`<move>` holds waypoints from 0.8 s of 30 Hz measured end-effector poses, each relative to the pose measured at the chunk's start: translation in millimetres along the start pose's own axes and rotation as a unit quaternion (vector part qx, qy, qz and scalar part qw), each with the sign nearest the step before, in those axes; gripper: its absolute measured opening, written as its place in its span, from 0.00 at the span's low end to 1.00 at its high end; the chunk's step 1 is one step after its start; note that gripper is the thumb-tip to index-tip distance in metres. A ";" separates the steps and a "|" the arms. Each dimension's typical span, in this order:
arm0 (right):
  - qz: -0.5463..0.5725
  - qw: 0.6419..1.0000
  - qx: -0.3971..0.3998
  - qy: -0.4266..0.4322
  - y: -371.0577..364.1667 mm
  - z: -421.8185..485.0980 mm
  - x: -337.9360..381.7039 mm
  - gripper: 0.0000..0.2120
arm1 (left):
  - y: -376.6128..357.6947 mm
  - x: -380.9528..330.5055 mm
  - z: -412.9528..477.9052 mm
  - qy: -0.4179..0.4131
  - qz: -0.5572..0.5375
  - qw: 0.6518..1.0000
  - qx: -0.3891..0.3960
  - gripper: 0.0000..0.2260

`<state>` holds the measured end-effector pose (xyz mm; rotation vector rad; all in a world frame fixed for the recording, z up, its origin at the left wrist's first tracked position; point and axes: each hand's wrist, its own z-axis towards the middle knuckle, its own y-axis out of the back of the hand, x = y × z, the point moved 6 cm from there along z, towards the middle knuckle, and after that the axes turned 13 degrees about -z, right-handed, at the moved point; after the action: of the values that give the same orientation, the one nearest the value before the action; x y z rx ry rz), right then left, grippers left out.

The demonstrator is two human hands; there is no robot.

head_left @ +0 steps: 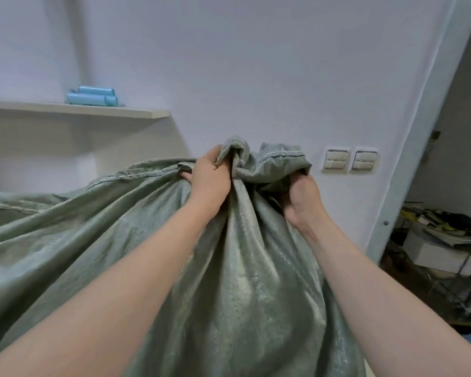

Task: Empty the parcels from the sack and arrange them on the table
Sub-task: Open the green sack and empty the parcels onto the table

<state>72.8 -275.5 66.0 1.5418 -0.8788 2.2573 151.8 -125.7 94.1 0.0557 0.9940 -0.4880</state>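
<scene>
Green sack (242,268) below bare forearms, its bunched top edge in the grip of left hand (208,182) and right hand (301,198).

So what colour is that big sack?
The sack is a shiny grey-green, seen in the head view.

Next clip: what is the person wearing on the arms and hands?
The left hand and right hand are ungloved, with no watch or bracelet. The left forearm and right forearm are bare to the frame edge; no sleeve shows. Fingers partly hidden, so rings unclear.
</scene>
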 end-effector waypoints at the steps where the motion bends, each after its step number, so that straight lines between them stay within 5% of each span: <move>1: -0.097 0.995 -0.010 -0.022 2.8 -1.8 -18.1 0.12 | 1.3 13.1 -1.7 0.035 0.069 0.997 0.008 0.08; 3: -0.396 0.917 0.023 -0.034 11.2 -10.1 -51.0 0.15 | 7.3 43.2 -14.4 0.099 0.264 0.958 0.051 0.09; 5: -0.545 0.835 0.073 -0.040 23.6 -18.8 -78.0 0.16 | 8.8 63.4 -27.6 0.095 0.411 0.898 0.128 0.12; 8: -0.531 0.839 0.069 -0.093 48.7 -20.0 -92.6 0.16 | 3.6 69.8 -31.5 0.069 0.431 0.887 0.153 0.17; 13: -0.458 0.871 0.109 -0.138 38.4 -32.5 -67.0 0.45 | 12.6 56.5 -29.8 0.071 0.380 0.911 0.144 0.26; 18: -0.693 0.703 0.138 -0.084 16.5 -48.8 -40.2 0.57 | 27.2 34.4 -42.0 0.032 0.425 0.885 0.185 0.38; 24: -0.785 0.614 0.078 -0.027 -38.4 -69.3 -31.3 0.53 | 62.7 -3.0 -61.0 0.036 0.526 0.840 0.128 0.40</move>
<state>53.9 -199.4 32.9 1.3570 0.6578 0.8692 128.5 -52.7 51.9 0.8264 0.8180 0.4128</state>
